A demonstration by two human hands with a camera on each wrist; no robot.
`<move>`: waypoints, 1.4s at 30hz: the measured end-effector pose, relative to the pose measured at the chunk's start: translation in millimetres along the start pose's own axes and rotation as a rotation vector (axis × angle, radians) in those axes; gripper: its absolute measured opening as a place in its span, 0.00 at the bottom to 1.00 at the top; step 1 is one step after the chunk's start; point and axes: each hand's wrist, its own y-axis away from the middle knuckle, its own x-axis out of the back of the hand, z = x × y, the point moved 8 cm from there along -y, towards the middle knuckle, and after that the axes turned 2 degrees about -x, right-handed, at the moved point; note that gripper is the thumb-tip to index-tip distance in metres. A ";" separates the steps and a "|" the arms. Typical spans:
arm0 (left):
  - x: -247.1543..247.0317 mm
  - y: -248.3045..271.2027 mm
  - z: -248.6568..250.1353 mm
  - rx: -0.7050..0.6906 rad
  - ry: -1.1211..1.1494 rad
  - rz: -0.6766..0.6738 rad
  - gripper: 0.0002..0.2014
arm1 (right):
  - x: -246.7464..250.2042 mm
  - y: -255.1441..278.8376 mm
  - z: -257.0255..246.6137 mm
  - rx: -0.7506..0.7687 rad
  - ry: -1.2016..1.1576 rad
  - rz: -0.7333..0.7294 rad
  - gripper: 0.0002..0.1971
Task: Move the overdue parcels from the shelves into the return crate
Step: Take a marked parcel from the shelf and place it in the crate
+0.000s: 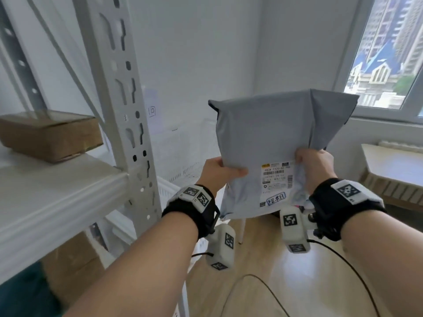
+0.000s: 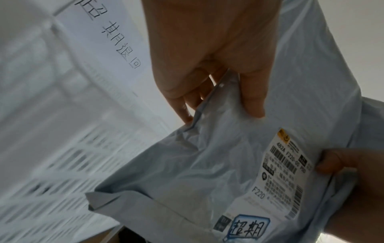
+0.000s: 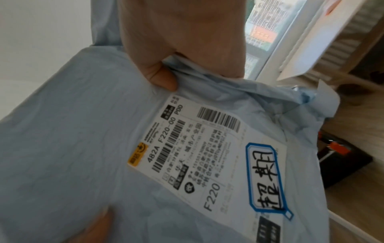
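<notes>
— Where's the parcel?

— Grey poly mailer parcel (image 1: 270,143), held up in the air in front of the chest, right of the shelf upright (image 1: 119,99) and clear of it. Shipping label (image 1: 277,179) facing the head camera, near the lower right part of the bag, with a blue-framed handwritten sticker (image 1: 276,198) just below it.

— And the grip?

— Left hand (image 1: 219,171) clamped on the left edge: thumb (image 2: 252,92) pressed flat on the front, fingers curled behind, edge pinched between. Right hand (image 1: 313,165) gripping the right side just above the label: thumb (image 3: 160,77) on the front, plastic bunched and creased under it, other fingers wrapped behind, out of sight.

— Crate anywhere?

— White slatted crate (image 1: 183,165) low down behind the parcel, against the wall, partly hidden; handwritten paper sign (image 2: 108,41) fixed above it. Parcel well above it, not inside.

— Around that?

— Brown cardboard box (image 1: 50,136) sitting on the white shelf (image 1: 57,191) at left, another carton (image 1: 73,266) on the level beneath. Window (image 1: 389,53) at upper right, pale table (image 1: 393,165) under it, wooden floor (image 1: 274,282) below with a black cable (image 1: 258,277) looping across.
</notes>
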 end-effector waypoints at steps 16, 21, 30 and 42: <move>37.8 -205.1 60.1 -0.113 0.005 0.468 0.20 | -167.6 -220.1 -73.3 0.130 0.125 -0.607 0.03; 91.8 -232.4 39.0 -0.069 0.000 0.647 0.20 | -249.6 -242.2 -47.5 0.046 0.150 -0.782 0.06; 185.9 -290.9 -18.4 0.061 0.001 0.789 0.26 | -396.6 -268.4 11.8 -0.014 0.269 -0.901 0.14; 248.0 -267.3 -193.0 0.682 -0.101 0.939 0.34 | -495.7 -244.6 194.2 -0.115 0.997 -1.150 0.24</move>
